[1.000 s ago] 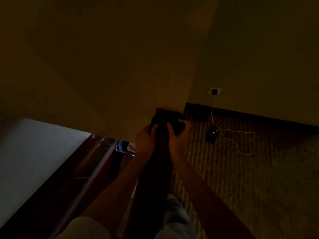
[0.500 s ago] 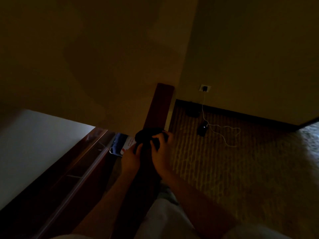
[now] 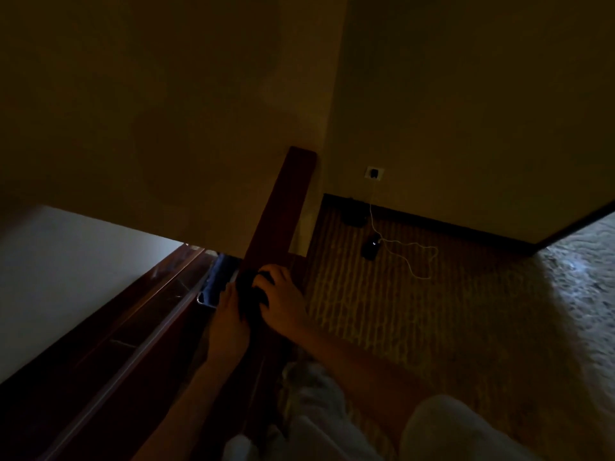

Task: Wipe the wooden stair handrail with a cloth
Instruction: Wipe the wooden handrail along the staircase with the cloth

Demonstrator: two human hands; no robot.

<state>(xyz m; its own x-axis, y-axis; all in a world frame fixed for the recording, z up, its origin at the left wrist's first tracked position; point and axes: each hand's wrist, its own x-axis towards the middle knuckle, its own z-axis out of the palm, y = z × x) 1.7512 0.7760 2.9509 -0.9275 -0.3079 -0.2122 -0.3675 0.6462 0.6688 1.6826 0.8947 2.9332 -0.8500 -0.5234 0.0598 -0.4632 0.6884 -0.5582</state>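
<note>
1. The handrail [image 3: 283, 207], dark reddish wood, runs from the lower middle up to the wall [image 3: 199, 111], where it ends.
2. A dark cloth [image 3: 248, 287] lies bunched on top of the handrail, about midway along its visible length.
3. The right hand [image 3: 283, 301] sits over the cloth with its fingers curled down onto it.
4. The left hand [image 3: 229, 314] grips the cloth's left side, against the rail's edge; the dim light hides the finger detail.
5. To the right lies striped carpet [image 3: 432, 311]. A white cable [image 3: 409, 251] runs from a socket [image 3: 375, 173] to a small black device [image 3: 370, 249] on the floor.
</note>
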